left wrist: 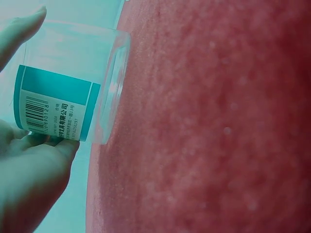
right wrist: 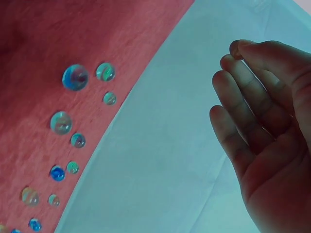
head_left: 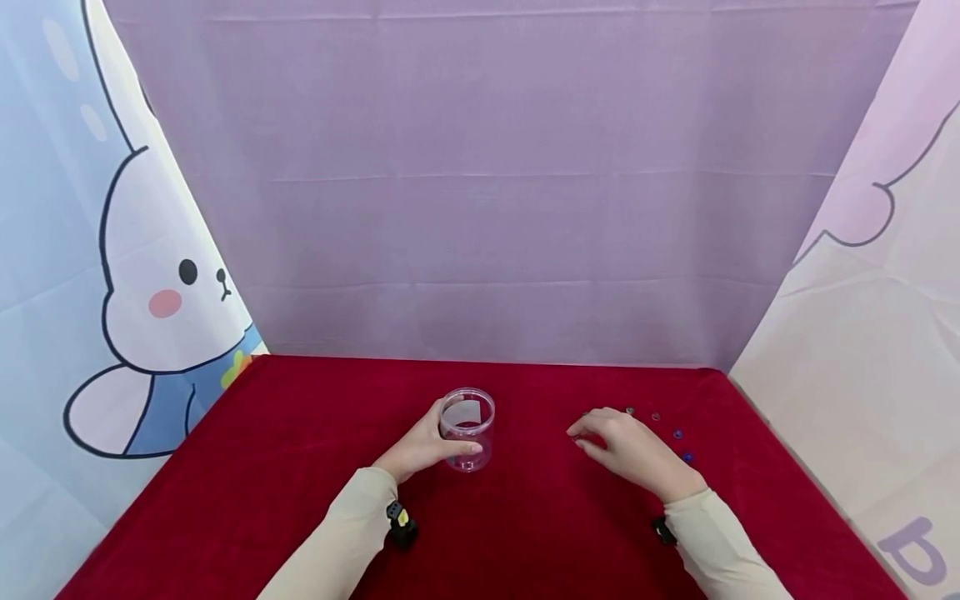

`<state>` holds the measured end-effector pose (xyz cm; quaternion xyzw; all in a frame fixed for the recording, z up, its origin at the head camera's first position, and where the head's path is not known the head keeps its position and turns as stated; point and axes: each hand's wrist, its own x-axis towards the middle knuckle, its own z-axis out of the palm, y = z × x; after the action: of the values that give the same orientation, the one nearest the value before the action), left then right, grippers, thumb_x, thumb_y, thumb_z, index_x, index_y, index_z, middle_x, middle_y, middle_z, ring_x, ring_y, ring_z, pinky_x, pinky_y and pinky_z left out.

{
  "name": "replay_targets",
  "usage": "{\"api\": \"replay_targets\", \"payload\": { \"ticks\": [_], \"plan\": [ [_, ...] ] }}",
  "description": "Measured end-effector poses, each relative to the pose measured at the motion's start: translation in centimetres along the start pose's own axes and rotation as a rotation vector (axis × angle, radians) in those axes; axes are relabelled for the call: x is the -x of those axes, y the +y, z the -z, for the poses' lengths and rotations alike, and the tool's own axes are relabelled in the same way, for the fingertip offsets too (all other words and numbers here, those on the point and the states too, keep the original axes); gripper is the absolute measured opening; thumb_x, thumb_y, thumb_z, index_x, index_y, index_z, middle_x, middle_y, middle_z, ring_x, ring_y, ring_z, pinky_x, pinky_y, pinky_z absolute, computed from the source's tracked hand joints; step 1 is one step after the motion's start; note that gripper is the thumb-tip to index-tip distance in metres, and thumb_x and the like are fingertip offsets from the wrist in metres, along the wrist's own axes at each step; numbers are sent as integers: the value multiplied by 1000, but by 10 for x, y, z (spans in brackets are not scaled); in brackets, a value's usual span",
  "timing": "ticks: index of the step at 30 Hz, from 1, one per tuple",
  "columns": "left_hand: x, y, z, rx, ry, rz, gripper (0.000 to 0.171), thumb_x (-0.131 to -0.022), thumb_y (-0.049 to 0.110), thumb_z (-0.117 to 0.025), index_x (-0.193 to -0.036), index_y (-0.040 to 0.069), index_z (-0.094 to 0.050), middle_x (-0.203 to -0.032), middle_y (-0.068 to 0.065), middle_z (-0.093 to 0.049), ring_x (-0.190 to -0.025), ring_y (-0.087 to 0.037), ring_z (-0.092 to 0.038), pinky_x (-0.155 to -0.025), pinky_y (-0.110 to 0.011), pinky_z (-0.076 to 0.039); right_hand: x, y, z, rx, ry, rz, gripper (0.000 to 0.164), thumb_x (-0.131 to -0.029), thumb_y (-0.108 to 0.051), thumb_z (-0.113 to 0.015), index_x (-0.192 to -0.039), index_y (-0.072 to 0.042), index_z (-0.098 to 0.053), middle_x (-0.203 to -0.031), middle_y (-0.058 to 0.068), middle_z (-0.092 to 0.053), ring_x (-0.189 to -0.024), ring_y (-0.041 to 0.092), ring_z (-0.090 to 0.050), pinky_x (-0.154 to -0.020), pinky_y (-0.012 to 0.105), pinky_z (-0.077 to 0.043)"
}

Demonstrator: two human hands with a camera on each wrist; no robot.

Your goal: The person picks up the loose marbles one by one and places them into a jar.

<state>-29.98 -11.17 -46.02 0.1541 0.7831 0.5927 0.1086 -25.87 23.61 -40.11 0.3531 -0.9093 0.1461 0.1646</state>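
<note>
My left hand [head_left: 431,442] grips a clear plastic jar [head_left: 482,450] round its side, thumb across the front. The jar stands upright with its round mouth uncovered. The left wrist view shows a blue and white barcode label [left wrist: 58,104] on its wall, fingers touching the lower edge. My right hand [head_left: 626,446] hovers above the red cloth, right of the jar, fingers loosely bent. No thing shows between its thumb and forefinger, whose tips are close together. Several glass marbles lie near it, including a blue marble [right wrist: 57,173] and a greenish marble [right wrist: 105,72].
Red cloth [head_left: 525,517] covers the table. A purple curtain [head_left: 487,183] hangs behind it. Printed cloth walls [head_left: 885,375] stand on both sides, the left one with a cartoon rabbit [head_left: 165,292]. A black wrist device [head_left: 402,527] sits at the left cuff.
</note>
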Motion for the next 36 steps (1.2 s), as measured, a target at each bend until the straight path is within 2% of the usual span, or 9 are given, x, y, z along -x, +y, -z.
{"api": "replay_targets", "payload": {
  "ticks": [4, 15, 21, 28, 36],
  "plan": [
    [1, 2, -1, 4, 1, 1, 86, -85, 28, -83, -153, 21, -30, -141, -8, -48, -125, -26, -48, -100, -49, -46, -5, -3, -3, -23, 21, 12, 22, -84, -4, -80, -103, -11, -75, -99, -4, -70, -91, 14, -65, -79, 30, -56],
    [0, 0, -2, 1, -2, 2, 86, -86, 28, -82, -154, 20, -29, -142, -9, -48, -125, -26, -48, -100, -49, -45, -22, -11, -9, -48, 49, 65, 22, -84, -5, -81, -105, -9, -75, -99, -1, -70, -91, 14, -65, -78, 29, -56],
    [2, 2, -1, -5, -1, 2, 85, -86, 28, -82, -154, 22, -30, -141, -8, -48, -125, -25, -48, -100, -50, -45, -29, -15, -10, -50, 63, 61, 22, -85, -8, -81, -106, -12, -75, -100, -3, -70, -92, 12, -64, -79, 28, -56],
    [1, 2, 0, -8, 7, 6, 87, -85, 29, -82, -154, 21, -30, -140, -6, -49, -125, -25, -48, -101, -50, -44, -40, -23, -13, -57, 92, 89, 24, -84, -10, -82, -108, -10, -75, -102, -2, -70, -93, 13, -64, -80, 28, -56],
    [0, 1, 0, -11, 5, 11, 87, -86, 29, -82, -154, 20, -28, -141, -6, -48, -126, -25, -47, -102, -51, -43, -54, -31, -19, -72, 83, 79, 23, -88, -13, -79, -110, -11, -75, -105, -3, -70, -96, 11, -63, -81, 27, -55]
  ]
}}
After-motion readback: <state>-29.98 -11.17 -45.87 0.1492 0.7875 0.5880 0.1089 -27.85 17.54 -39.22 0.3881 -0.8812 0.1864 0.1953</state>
